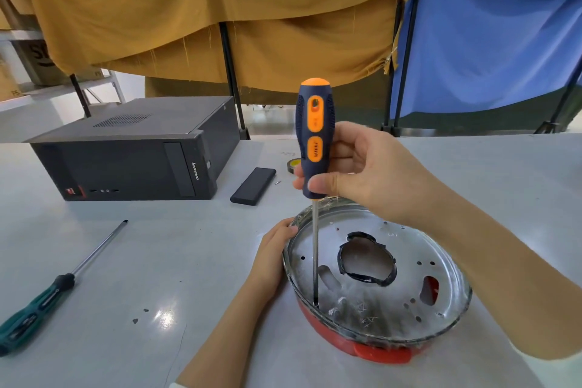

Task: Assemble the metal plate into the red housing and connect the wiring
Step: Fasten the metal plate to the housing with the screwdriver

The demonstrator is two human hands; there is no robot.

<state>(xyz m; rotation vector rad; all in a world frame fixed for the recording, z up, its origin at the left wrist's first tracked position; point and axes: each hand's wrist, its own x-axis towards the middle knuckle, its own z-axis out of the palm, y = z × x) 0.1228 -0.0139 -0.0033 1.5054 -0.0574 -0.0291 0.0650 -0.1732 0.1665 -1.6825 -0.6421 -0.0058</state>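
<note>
My right hand wraps the grip of a blue and orange screwdriver, fingers and thumb clamped round its lower handle. I hold it upright so the shaft drops straight down to a point near the left rim of the metal plate. The plate sits inside the red housing, which rests on the pale surface in front of me. My left hand presses against the housing's left edge, probably to stop it turning while I drive a screw. No wiring is visible. A green-handled screwdriver lies spare to the left, a black computer case behind it.
</note>
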